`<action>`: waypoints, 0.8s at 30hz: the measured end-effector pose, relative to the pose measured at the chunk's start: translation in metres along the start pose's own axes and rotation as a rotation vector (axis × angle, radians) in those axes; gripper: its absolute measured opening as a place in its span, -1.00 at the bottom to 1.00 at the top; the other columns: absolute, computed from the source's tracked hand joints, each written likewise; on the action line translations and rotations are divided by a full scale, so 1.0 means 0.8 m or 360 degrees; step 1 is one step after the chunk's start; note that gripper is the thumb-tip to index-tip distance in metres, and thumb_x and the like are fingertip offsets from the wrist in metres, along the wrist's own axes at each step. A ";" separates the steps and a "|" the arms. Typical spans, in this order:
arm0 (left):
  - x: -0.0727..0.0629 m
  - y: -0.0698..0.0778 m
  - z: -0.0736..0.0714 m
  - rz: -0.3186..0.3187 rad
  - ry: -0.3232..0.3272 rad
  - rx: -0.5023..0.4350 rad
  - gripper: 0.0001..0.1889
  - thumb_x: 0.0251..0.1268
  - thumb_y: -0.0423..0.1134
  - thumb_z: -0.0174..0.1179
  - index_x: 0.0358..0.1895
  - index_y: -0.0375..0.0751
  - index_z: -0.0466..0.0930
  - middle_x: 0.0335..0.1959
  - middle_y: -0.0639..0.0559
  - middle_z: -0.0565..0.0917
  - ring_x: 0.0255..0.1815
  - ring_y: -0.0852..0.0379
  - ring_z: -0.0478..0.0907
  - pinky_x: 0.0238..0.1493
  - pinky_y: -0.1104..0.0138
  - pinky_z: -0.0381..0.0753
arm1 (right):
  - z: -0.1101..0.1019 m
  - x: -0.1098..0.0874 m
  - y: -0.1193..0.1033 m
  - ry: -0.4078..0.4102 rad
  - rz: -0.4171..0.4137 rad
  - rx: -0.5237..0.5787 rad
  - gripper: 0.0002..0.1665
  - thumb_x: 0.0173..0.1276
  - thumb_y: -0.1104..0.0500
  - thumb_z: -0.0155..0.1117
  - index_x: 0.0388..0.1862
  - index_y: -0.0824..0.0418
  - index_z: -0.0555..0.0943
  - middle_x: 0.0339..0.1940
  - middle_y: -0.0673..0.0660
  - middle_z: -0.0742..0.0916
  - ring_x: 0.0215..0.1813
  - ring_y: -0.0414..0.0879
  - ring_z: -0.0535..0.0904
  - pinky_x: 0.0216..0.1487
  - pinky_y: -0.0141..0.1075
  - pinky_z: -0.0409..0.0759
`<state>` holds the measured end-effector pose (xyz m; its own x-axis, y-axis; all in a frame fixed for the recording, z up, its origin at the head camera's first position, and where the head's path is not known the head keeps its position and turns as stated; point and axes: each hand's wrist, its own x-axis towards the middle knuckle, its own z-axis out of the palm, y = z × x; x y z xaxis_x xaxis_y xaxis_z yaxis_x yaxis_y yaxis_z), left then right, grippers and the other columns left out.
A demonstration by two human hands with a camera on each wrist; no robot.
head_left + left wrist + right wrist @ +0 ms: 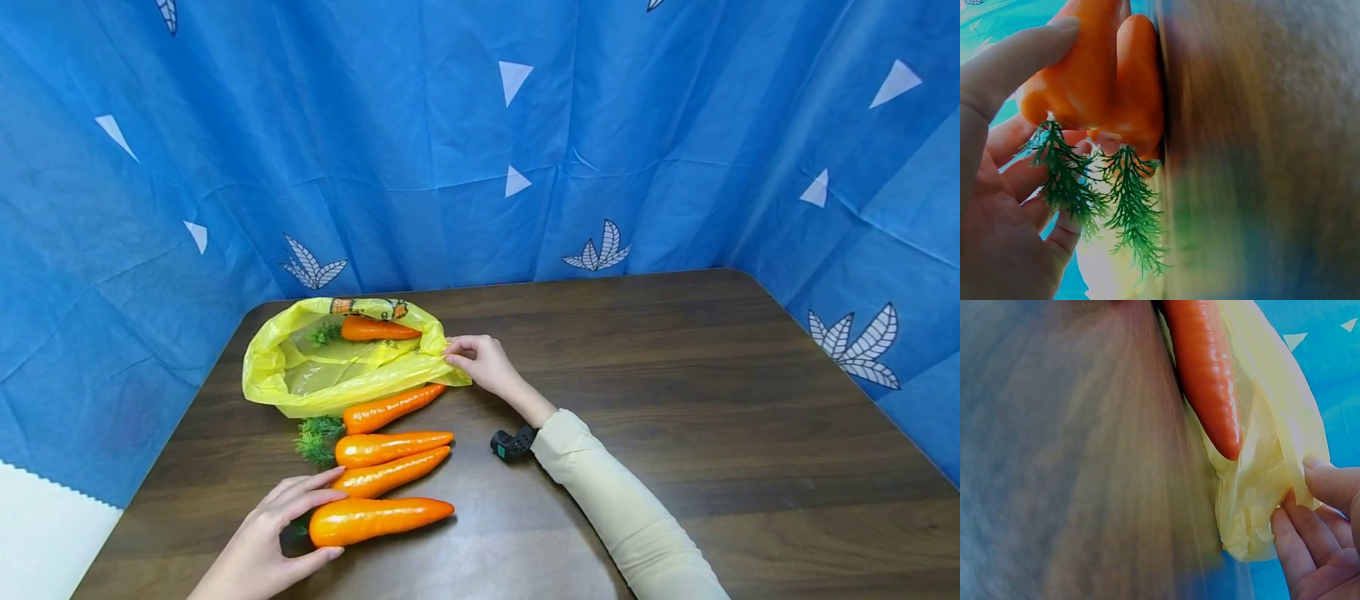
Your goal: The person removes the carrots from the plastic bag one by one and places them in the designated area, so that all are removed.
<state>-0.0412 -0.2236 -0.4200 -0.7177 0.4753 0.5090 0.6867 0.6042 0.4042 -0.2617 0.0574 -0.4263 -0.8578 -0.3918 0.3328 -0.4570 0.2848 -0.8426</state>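
Observation:
My left hand holds the nearest orange carrot by its thick end, thumb on one side and fingers on the other. Green leafy tops hang by the palm in the left wrist view. With thumb and fingers, my right hand pinches the right edge of a yellow plastic bag. The bag's mouth is spread wide, and one carrot lies inside along the far wall. Between bag and left hand lie more carrots: one against the bag's front, then a middle one and another beside the held carrot.
A black strapped device is at my right wrist, below the light sleeve. The dark wooden table stretches to the right. Blue curtains with white leaf and triangle prints hang behind and on both sides.

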 end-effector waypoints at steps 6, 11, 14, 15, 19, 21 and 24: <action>-0.001 -0.001 0.005 -0.0078 -0.0066 0.0090 -0.44 -0.25 -0.06 0.55 -0.04 0.11 0.58 0.20 -0.03 0.47 0.12 0.16 0.31 0.09 0.61 0.06 | 0.000 0.000 0.000 0.0003 -0.0008 -0.0011 -0.94 0.24 0.33 0.30 -0.35 0.33 0.68 -0.02 0.19 0.67 0.03 -0.08 0.58 -0.11 -0.44 0.54; -0.002 0.001 0.008 -0.0157 -0.0108 0.0151 -0.41 -0.32 -0.10 0.57 -0.09 0.22 0.49 0.24 -0.02 0.42 0.10 0.11 0.32 0.07 0.56 0.06 | 0.000 -0.001 -0.001 -0.0008 -0.0006 -0.0006 -0.94 0.24 0.33 0.30 -0.34 0.33 0.68 -0.01 0.20 0.66 0.04 -0.07 0.58 -0.10 -0.43 0.54; -0.002 0.000 0.009 -0.0144 -0.0099 0.0131 -0.40 -0.33 -0.11 0.57 -0.11 0.21 0.45 0.24 -0.05 0.41 0.10 0.08 0.32 0.06 0.54 0.05 | 0.000 -0.002 -0.002 -0.0014 -0.0006 -0.0007 -0.94 0.24 0.33 0.29 -0.34 0.33 0.68 0.00 0.21 0.66 0.05 -0.07 0.57 -0.09 -0.43 0.53; -0.001 0.000 0.010 -0.0132 -0.0094 0.0126 -0.40 -0.33 -0.11 0.57 -0.11 0.20 0.45 0.24 -0.06 0.41 0.11 0.07 0.32 0.07 0.54 0.04 | 0.000 -0.002 -0.002 -0.0015 -0.0006 -0.0008 -0.94 0.24 0.33 0.29 -0.34 0.33 0.68 0.00 0.21 0.66 0.05 -0.07 0.57 -0.09 -0.43 0.53; -0.001 0.000 0.011 -0.0113 -0.0095 0.0118 -0.35 -0.33 -0.13 0.57 -0.03 0.07 0.46 0.25 -0.09 0.40 0.13 0.06 0.32 0.09 0.55 0.03 | 0.000 -0.002 -0.002 -0.0018 -0.0007 -0.0005 -0.94 0.25 0.33 0.29 -0.34 0.33 0.68 0.01 0.22 0.65 0.04 -0.06 0.58 -0.08 -0.42 0.53; -0.002 0.001 0.011 -0.0147 -0.0117 0.0150 -0.26 -0.31 -0.11 0.57 0.11 0.00 0.45 0.28 -0.06 0.36 0.14 0.08 0.30 0.09 0.55 0.01 | 0.000 -0.002 -0.002 -0.0018 -0.0008 0.0002 -0.93 0.25 0.33 0.29 -0.34 0.33 0.68 0.01 0.21 0.65 0.04 -0.06 0.57 -0.08 -0.42 0.53; -0.003 0.004 0.012 -0.0187 -0.0160 0.0206 -0.09 -0.27 -0.07 0.55 0.31 -0.07 0.34 0.33 -0.02 0.31 0.17 0.11 0.27 0.10 0.54 -0.03 | 0.000 -0.003 -0.003 -0.0017 -0.0015 0.0004 -0.93 0.25 0.33 0.29 -0.34 0.33 0.68 0.01 0.22 0.65 0.04 -0.06 0.58 -0.08 -0.42 0.53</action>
<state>-0.0382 -0.2169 -0.4275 -0.8044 0.4540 0.3831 0.5815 0.7336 0.3518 -0.2587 0.0580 -0.4253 -0.8510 -0.4037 0.3360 -0.4643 0.2790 -0.8406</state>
